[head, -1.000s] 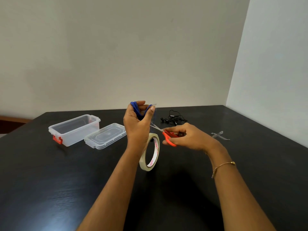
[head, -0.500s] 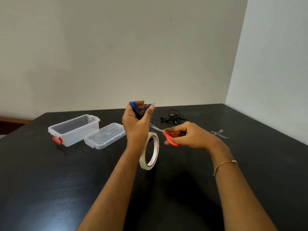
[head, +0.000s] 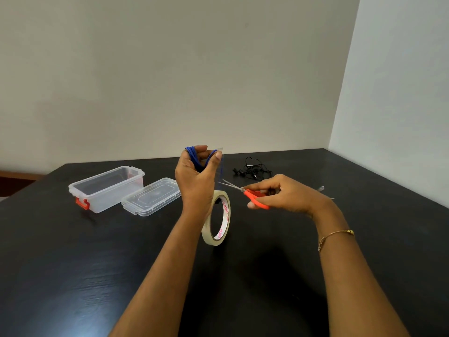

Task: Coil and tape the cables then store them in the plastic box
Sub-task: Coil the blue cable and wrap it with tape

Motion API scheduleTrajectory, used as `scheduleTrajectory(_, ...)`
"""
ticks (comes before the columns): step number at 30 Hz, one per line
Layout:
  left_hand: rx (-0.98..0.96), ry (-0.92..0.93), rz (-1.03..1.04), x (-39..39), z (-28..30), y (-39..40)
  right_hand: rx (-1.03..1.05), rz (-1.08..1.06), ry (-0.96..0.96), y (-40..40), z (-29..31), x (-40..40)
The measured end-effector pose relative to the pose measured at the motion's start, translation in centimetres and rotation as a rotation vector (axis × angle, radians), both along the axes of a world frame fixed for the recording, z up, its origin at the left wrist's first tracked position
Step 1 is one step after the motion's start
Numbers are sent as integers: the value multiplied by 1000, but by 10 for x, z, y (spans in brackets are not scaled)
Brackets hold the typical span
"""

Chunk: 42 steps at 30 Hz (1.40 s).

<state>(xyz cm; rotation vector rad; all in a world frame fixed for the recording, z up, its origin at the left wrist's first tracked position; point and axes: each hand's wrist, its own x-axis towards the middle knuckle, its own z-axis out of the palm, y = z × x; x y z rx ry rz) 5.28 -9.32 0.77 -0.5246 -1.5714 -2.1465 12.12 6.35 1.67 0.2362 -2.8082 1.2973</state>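
The left hand [head: 195, 177] is raised above the black table [head: 73, 263], fingers curled round a coiled blue cable [head: 194, 155]. The cable shows as a tight bundle of thin loops, its top arching out above the fingers. A strip of clear tape [head: 220, 170] runs from the thumb tip straight down to the tape roll [head: 217, 218], which stands on edge just below the hand (whether it rests on the table or hangs from the strip cannot be told).

The right hand [head: 286, 194] grips orange-handled scissors [head: 245, 193], fingers curled through and round the handles. The blades are parted and point left, tips at the tape strip between thumb and roll. A thin gold bracelet [head: 334, 235] sits on the right wrist.

A black earphone cable [head: 254, 170] lies loose and tangled on the table beyond the right hand. The clear plastic box [head: 107, 188], with a red latch [head: 82, 204], sits open at left. Its clear lid [head: 151, 197] lies flat just beside it. A small clear scrap [head: 321, 189] lies behind the right wrist, too indistinct to identify.
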Motion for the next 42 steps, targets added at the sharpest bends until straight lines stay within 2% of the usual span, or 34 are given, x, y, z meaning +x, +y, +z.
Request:
scheduleTrajectory(6, -26, 10, -8, 1, 0, 0, -2, 20, -12, -7, -4, -5)
scheduleTrajectory(15, -34, 31, -24, 4, 1, 2, -25, 1, 85, -10, -3, -7)
scheduleTrajectory(42, -23, 23, -13, 3, -1, 1, 58, 13, 10, -3, -6, -8)
